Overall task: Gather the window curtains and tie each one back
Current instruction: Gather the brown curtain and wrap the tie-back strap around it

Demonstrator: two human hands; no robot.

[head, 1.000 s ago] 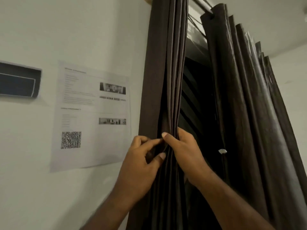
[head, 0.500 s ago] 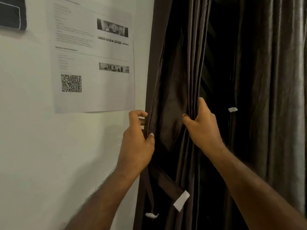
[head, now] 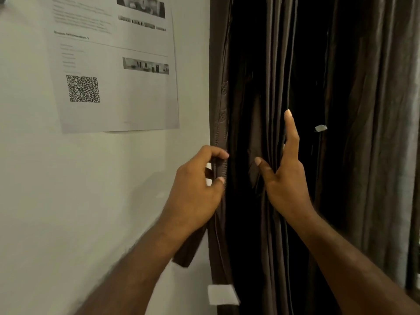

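Observation:
The left curtain point(head: 268, 87), dark brown, hangs gathered in narrow folds beside the wall. My left hand point(head: 197, 189) pinches the brown tie-back strap point(head: 185, 255) at the curtain's left edge; the strap's loose end hangs below my wrist. A white patch point(head: 221, 294) shows lower on that edge. My right hand point(head: 284, 178) lies against the gathered folds with its index finger straight up and thumb spread across the front; its other fingers are hidden. The right curtain point(head: 375, 110) hangs loose to the right.
A printed sheet point(head: 113, 71) with a QR code is stuck to the white wall point(head: 68, 201) left of the curtains. A small white tag point(head: 320, 128) shows in the dark gap between the two curtains.
My right hand has let go of the folds and now lies flat with fingers straight. My left hand stays at the curtain's edge, with the strap's end now left of it. The view has dropped lower.

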